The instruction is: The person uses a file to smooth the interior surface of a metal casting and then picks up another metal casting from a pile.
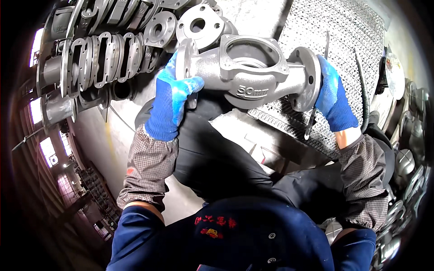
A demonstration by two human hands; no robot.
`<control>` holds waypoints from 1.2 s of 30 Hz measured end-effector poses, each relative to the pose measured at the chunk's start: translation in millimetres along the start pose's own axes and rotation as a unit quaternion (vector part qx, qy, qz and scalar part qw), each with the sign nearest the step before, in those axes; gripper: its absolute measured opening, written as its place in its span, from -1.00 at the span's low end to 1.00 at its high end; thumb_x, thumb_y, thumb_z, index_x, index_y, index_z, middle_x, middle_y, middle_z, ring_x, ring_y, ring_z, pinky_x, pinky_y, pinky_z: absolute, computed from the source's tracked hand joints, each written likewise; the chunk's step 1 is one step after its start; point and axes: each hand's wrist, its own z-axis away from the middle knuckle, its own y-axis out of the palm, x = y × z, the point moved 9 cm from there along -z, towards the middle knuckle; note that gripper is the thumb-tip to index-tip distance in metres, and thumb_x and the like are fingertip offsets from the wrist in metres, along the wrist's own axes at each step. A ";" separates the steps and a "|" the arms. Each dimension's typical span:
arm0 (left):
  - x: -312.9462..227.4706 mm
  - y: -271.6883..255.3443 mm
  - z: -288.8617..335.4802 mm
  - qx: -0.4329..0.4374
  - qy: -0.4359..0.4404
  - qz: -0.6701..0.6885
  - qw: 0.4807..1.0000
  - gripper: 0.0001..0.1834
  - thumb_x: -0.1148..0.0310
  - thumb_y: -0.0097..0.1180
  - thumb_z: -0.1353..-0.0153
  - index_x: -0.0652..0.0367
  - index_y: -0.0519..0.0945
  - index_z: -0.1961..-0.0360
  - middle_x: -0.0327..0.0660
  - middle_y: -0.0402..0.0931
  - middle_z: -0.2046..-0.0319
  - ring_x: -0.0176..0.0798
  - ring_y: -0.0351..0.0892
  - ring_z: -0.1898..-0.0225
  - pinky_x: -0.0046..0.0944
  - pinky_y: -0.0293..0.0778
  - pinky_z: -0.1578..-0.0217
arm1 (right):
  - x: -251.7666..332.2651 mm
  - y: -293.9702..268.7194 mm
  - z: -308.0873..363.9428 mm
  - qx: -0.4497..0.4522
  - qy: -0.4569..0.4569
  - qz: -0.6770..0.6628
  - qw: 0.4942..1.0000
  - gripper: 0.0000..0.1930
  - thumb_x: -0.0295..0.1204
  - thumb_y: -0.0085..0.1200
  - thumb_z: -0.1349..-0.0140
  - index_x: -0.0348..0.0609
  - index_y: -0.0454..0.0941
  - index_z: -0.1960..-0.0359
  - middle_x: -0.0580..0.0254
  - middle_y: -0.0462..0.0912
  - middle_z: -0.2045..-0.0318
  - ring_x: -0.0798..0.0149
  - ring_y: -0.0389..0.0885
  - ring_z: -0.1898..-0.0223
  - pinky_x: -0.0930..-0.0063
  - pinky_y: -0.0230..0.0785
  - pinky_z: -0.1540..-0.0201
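Between my two gloved hands is a grey cast-metal valve body (257, 86), with round flanges at both ends and a wide opening on top. My left hand (174, 92), in a blue coated glove, grips the left flange, its thumb along the near side. Around the right flange my right hand (331, 92) is closed, and its fingers are partly hidden behind the metal. The body lies level above my knees, its raised lettering facing me. A thin dark rod with a pale tip (310, 124) shows just below the right flange.
Several flanged castings (106, 58) are stacked at the upper left, close to my left hand. A textured metal plate (337, 27) lies beyond the valve body. A dark hose (363, 86) runs right of my right hand. More castings (407, 158) are heaped along the right edge.
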 end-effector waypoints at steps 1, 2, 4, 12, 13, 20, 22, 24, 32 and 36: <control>2.0 -0.4 -0.4 0.001 -0.004 0.007 1.000 -0.20 0.57 0.08 0.05 0.28 0.20 -0.33 -0.15 0.48 -0.02 -0.31 0.49 0.06 -0.36 0.40 0.02 | -2.2 2.6 0.4 0.000 0.006 -0.005 1.000 -0.58 -0.21 -0.14 -0.37 -0.25 0.38 -0.12 0.10 0.58 0.10 0.29 0.59 0.13 0.44 0.48 0.09; 4.0 -1.1 -0.9 0.003 -0.008 0.012 1.000 -0.20 0.56 0.09 0.04 0.29 0.20 -0.33 -0.14 0.48 -0.03 -0.29 0.48 0.03 -0.34 0.39 -0.02 | -4.2 4.5 0.2 0.001 0.013 -0.011 1.000 -0.58 -0.21 -0.14 -0.37 -0.25 0.38 -0.12 0.11 0.58 0.11 0.29 0.59 0.13 0.43 0.48 0.09; 0.1 -0.7 -4.6 0.002 0.022 0.064 0.998 -0.24 0.61 0.08 0.04 0.37 0.22 -0.29 -0.17 0.56 0.35 -0.48 0.43 0.61 -0.53 0.40 0.64 | -8.7 3.9 0.9 -0.003 0.026 -0.031 0.999 -0.57 -0.20 -0.15 -0.37 -0.25 0.39 -0.11 0.11 0.58 0.11 0.29 0.58 0.14 0.43 0.48 0.10; -12.0 16.0 -0.2 0.034 0.061 0.021 0.997 -0.26 0.48 0.15 -0.02 0.44 0.23 -0.27 -0.10 0.56 0.15 -0.37 0.55 0.22 -0.43 0.50 0.20 | -40.2 -0.3 16.4 -0.058 0.134 -0.212 0.966 -0.56 -0.15 -0.16 -0.38 -0.24 0.40 -0.10 0.14 0.57 0.14 0.30 0.57 0.17 0.41 0.49 0.13; -16.0 18.5 2.8 0.035 0.067 0.000 0.997 -0.29 0.45 0.16 -0.07 0.38 0.25 -0.27 -0.14 0.54 0.10 -0.38 0.53 0.20 -0.43 0.46 0.15 | -43.6 -0.3 18.1 -0.067 0.151 -0.248 0.955 -0.56 -0.15 -0.17 -0.38 -0.24 0.40 -0.10 0.14 0.57 0.15 0.30 0.57 0.17 0.41 0.49 0.13; -45.0 39.4 16.3 -0.003 0.113 -0.019 0.993 -0.28 0.40 0.30 -0.07 0.54 0.28 -0.20 0.00 0.51 0.04 -0.30 0.54 0.09 -0.36 0.48 0.06 | -67.7 -6.1 47.8 -0.132 0.244 -0.436 0.856 -0.54 -0.11 -0.18 -0.38 -0.23 0.41 -0.09 0.16 0.57 0.17 0.31 0.56 0.20 0.40 0.49 0.16; -55.6 46.5 24.6 -0.003 0.132 -0.050 0.990 -0.25 0.36 0.32 -0.07 0.58 0.27 -0.19 0.04 0.50 0.03 -0.28 0.54 0.08 -0.34 0.47 0.04 | -66.3 -2.6 53.3 -0.123 0.213 -0.431 0.868 -0.57 -0.11 -0.17 -0.37 -0.18 0.44 -0.04 0.17 0.58 0.22 0.28 0.58 0.25 0.37 0.51 0.21; -61.7 40.6 30.9 -0.029 0.154 -0.108 0.982 -0.23 0.33 0.33 -0.06 0.58 0.27 -0.19 0.04 0.50 0.01 -0.27 0.53 0.07 -0.32 0.47 0.03 | -62.9 -7.3 61.2 -0.103 0.206 -0.342 0.911 -0.56 -0.10 -0.17 -0.37 -0.21 0.43 -0.04 0.18 0.58 0.24 0.28 0.58 0.26 0.40 0.51 0.20; -85.8 67.8 37.4 -0.015 0.309 -0.226 0.924 -0.29 0.31 0.38 0.01 0.43 0.41 -0.14 0.06 0.51 -0.03 -0.19 0.49 -0.06 -0.23 0.36 -0.11 | -49.7 -82.8 101.4 -0.099 0.157 -0.042 0.982 -0.51 -0.18 -0.28 -0.46 -0.22 0.23 -0.29 0.06 0.48 -0.12 0.17 0.52 -0.04 0.48 0.44 0.08; -97.1 83.2 47.1 0.015 0.356 -0.248 0.901 -0.33 0.37 0.33 0.02 0.37 0.43 -0.15 0.03 0.51 -0.05 -0.19 0.48 -0.09 -0.22 0.35 -0.14 | 3.4 -103.8 125.0 -0.213 -0.041 0.178 0.960 -0.58 -0.15 -0.13 -0.41 -0.21 0.48 -0.10 0.10 0.63 0.18 0.37 0.62 0.24 0.50 0.44 0.15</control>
